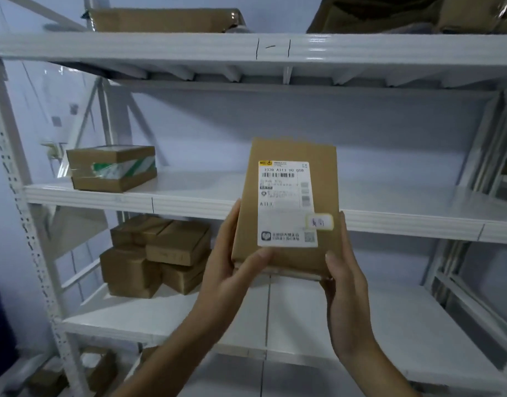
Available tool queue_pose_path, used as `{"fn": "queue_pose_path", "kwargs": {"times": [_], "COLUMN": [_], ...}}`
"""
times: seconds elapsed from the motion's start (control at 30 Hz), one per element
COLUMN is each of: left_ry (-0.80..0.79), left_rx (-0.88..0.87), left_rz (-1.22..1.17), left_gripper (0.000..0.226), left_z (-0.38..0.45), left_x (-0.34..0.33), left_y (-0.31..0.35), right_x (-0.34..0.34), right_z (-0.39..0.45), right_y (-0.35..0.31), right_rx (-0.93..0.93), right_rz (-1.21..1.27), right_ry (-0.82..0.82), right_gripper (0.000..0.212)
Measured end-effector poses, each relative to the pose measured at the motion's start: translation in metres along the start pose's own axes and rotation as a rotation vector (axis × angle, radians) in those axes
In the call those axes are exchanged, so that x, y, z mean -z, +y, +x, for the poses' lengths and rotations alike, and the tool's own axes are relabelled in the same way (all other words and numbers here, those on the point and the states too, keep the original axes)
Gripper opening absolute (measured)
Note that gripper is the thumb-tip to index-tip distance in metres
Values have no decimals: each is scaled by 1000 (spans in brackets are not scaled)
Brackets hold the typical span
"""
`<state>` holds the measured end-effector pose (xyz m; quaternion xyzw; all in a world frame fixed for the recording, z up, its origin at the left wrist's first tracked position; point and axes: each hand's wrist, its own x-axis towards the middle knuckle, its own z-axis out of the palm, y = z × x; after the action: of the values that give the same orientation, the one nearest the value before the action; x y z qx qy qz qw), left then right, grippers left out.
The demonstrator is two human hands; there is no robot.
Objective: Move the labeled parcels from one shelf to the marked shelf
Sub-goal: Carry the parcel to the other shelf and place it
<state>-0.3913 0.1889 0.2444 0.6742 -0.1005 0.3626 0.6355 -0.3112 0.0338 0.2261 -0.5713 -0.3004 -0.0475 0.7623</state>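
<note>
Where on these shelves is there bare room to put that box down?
The middle shelf is bare from the green-taped box at its left end to the right upright. The shelf below is free right of the stacked cartons, which crowd its left end. Both hands hold the labeled parcel in front.

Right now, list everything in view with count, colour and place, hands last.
Held parcel: one, brown with white shipping label, upright in front of the middle shelf.
Taped box: one, brown with green-and-white tape, left on the middle shelf.
Stacked boxes: several, brown, left on the lower shelf.
Top boxes: at least two, brown, on the top shelf.
Floor-level boxes: count unclear, brown, bottom left.
Shelving: white metal.
Left hand: gripping the parcel's lower left.
Right hand: gripping its lower right.
</note>
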Motion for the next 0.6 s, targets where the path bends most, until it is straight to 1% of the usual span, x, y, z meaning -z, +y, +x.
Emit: {"fn": "queue_pose_path", "kwargs": {"times": [0.07, 0.1, 0.17, 0.23, 0.3, 0.4, 0.43, 0.5, 0.6], "left_ry": [-19, -19, -11, 5, 31, 77, 90, 113, 144], "left_rx": [-3, -10, -14, 29, 101, 229, 279, 350, 335], "left_rz": [46, 73, 113, 110, 101, 137, 140, 175, 312], "left_gripper": [80, 77, 62, 47, 44, 47, 50, 57, 66], "left_z": [37, 58, 101, 145, 182, 221, 229, 241, 247], "left_x": [8, 11, 16, 21, 24, 27, 29, 36, 44], "left_y": [-5, -6, -13, -26, -40, -59, -66, -78, -96], "right_x": [-7, -11, -19, -26, -35, -43, -45, -49, -52], "right_z": [34, 52, 93, 137, 176, 221, 230, 240, 244], "right_y": [5, 5, 8, 13, 18, 30, 34, 42, 53], "right_rx": [7, 6, 5, -16, -30, -30, -42, -86, -122], "right_rz": [-6, -15, -58, -110, -179, -307, -327, -364, -426], "right_ry": [-12, -29, -70, -95, -93, -71, -66, -55, -22], "right_gripper": [105, 109, 107, 99, 89, 57, 50, 46, 39]}}
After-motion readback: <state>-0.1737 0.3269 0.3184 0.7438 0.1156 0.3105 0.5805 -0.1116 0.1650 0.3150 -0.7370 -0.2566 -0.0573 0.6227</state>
